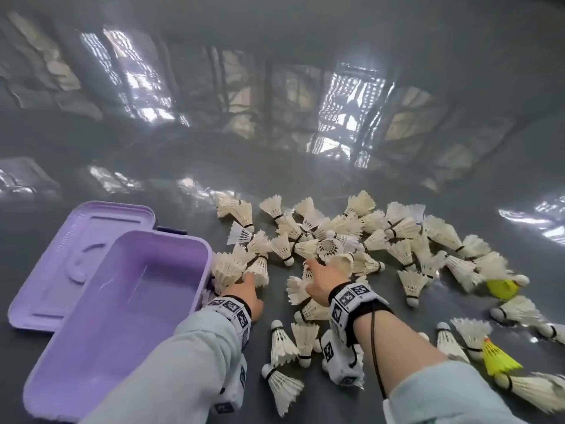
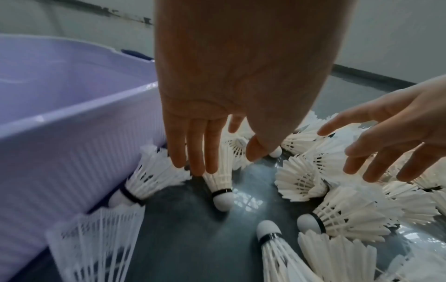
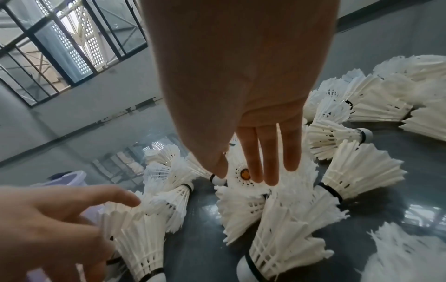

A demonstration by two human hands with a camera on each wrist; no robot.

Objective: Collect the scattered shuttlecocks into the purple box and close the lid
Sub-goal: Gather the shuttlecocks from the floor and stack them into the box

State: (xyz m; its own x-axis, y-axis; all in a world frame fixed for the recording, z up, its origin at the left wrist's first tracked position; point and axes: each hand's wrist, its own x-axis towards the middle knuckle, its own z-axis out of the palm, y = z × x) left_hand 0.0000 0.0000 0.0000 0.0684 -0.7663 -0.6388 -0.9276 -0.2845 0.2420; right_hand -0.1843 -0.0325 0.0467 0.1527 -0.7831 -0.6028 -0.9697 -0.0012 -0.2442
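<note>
Reaching forward over a glossy grey floor (image 1: 214, 301), both hands are spread with straight fingers and grip nothing. The left hand (image 1: 244, 293) has its fingertips (image 2: 193, 162) down on the feather skirts of white shuttlecocks (image 1: 336, 240) bunched against the right wall of the purple box (image 1: 128, 301); the one under those fingers (image 2: 220, 183) lies with its cork nose pointing back toward the wrist, and its neighbour (image 2: 149, 179), nose likewise toward the wrist, rests against the ribbed box wall. The right hand (image 1: 324, 280), just to the right of the left and apart from it, presses flat on another cluster; under its fingers one shuttlecock (image 3: 243, 175) faces skirt-up, so its long axis runs up toward the palm.

Lying left of the left hand, the box has its long axis running away from the person, its lid (image 1: 70, 240) thrown open flat on its far left side, and no shuttlecocks showing inside. Beyond and to the right of the right hand the white shuttlecocks lie on their sides pointing every way, with two yellow ones (image 1: 501, 358) near the right edge. Marker-printed bands (image 1: 351, 298) wrap both wrists
</note>
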